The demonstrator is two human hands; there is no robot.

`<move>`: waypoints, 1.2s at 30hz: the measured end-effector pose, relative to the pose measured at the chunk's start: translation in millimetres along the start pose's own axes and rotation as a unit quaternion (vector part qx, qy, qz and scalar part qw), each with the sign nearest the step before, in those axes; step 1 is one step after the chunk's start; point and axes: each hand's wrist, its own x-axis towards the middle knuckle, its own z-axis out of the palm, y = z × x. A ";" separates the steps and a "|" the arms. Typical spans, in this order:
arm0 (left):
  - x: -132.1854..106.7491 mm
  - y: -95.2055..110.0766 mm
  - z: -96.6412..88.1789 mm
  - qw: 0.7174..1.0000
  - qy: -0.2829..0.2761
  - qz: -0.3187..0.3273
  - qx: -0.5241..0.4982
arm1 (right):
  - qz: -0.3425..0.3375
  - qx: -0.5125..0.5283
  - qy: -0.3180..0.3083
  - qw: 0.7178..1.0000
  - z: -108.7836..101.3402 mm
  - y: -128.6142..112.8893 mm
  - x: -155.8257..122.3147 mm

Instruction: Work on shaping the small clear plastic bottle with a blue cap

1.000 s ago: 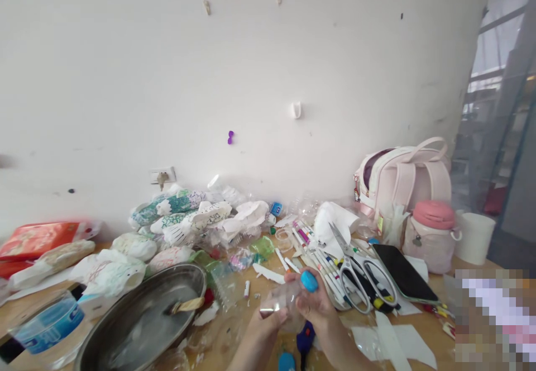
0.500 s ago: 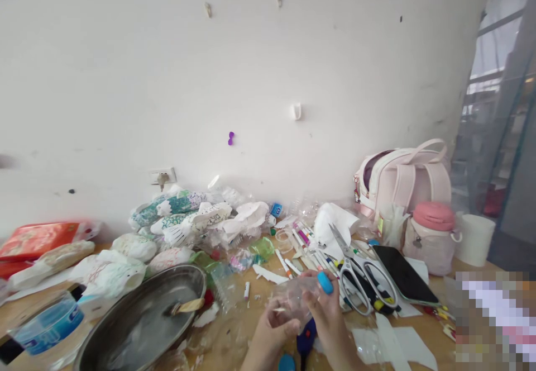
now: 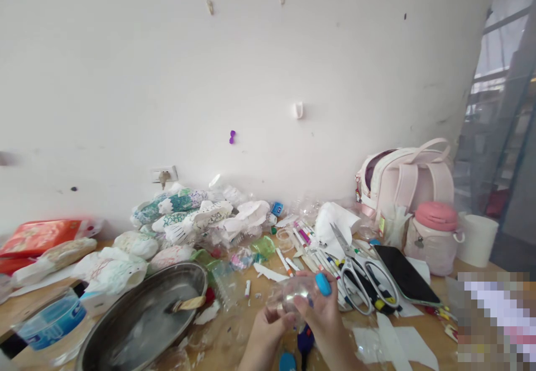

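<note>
The left hand (image 3: 268, 326) and the right hand (image 3: 320, 318) are holding a clear plastic piece (image 3: 288, 293) between them, near 6 o'clock of the view and over the bench (image 3: 251, 312). The left fingers are pinching its edge at 8 o'clock with almost no gap, while the right fingers are half curling around it at 4 o'clock, just beside the blue cap (image 3: 323, 284). Probably these 2 opposite holds are steadying a thin, hollow thing without crushing it. The scissors (image 3: 354, 273) are lying open on the markers, blades pointing to 11 o'clock, so the handles are facing the person, perhaps for easy reach. At 9 o'clock, the basin (image 3: 184, 275) is bearing a brush handle (image 3: 190, 304) near its rim, likely to leave the grip dry. The clear walls are mixing with reflections, so I cannot tell their exact outline, nor whether the cap is fixed to them. The right hand is partly hiding a dark blue tool (image 3: 305, 340), the lower border is cutting a blue round object (image 3: 287, 361), and pixel blocks are covering the corner at 4 o'clock.
</note>
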 end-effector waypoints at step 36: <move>3.0 -5.2 3.1 0.999 0.028 0.015 0.034 | -0.027 -0.053 0.025 0.998 1.4 6.5 -1.9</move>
